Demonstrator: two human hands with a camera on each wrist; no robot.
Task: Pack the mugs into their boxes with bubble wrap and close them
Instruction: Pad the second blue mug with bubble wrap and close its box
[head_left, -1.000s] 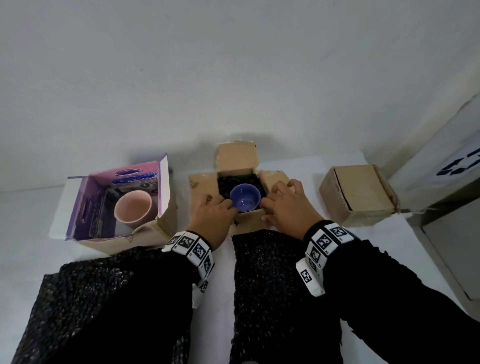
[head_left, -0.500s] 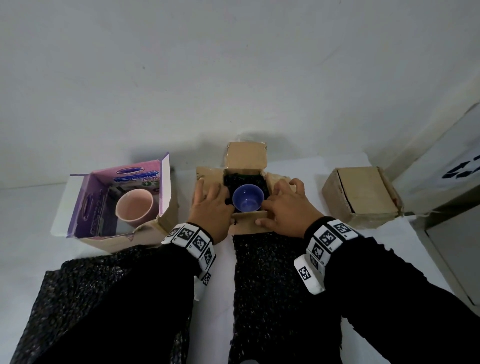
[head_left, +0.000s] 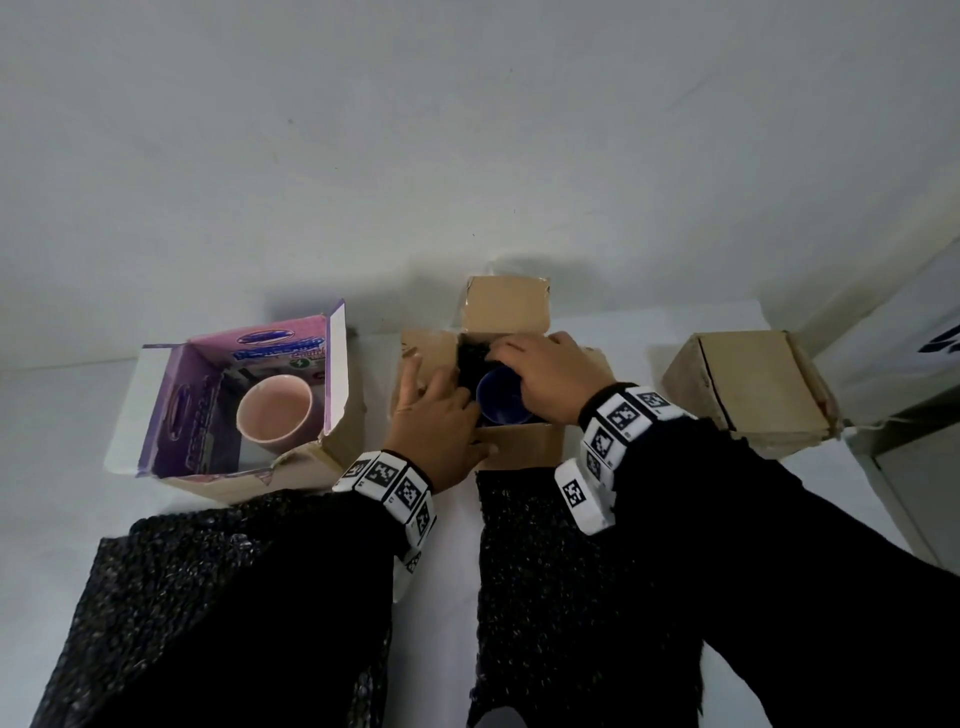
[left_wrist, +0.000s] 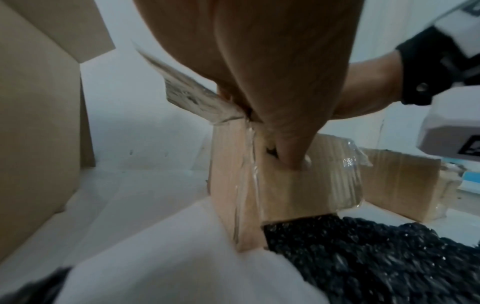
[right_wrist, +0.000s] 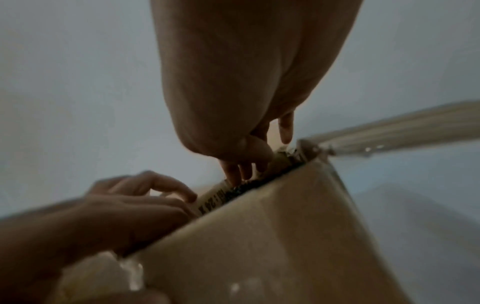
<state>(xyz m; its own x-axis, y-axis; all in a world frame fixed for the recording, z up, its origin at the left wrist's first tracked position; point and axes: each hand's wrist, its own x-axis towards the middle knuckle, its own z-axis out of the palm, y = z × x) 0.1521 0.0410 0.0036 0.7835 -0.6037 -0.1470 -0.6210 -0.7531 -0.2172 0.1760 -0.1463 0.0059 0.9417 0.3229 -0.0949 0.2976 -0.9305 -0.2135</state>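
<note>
A blue mug stands in the open brown middle box, lined with black bubble wrap. My right hand reaches over the mug, and its fingers point down into the wrap at the far side of the box. My left hand lies flat on the left flap, its thumb pressing the box's front wall. A pink mug sits in the open purple box at the left.
A closed brown box stands at the right. Two black bubble wrap sheets lie in front of the boxes under my forearms. A wall rises just behind the boxes, and a cabinet edge is at the far right.
My right hand has moved from the box's right front edge up over the blue mug to the far side. My left hand has slid along the left flap, fingers spread.
</note>
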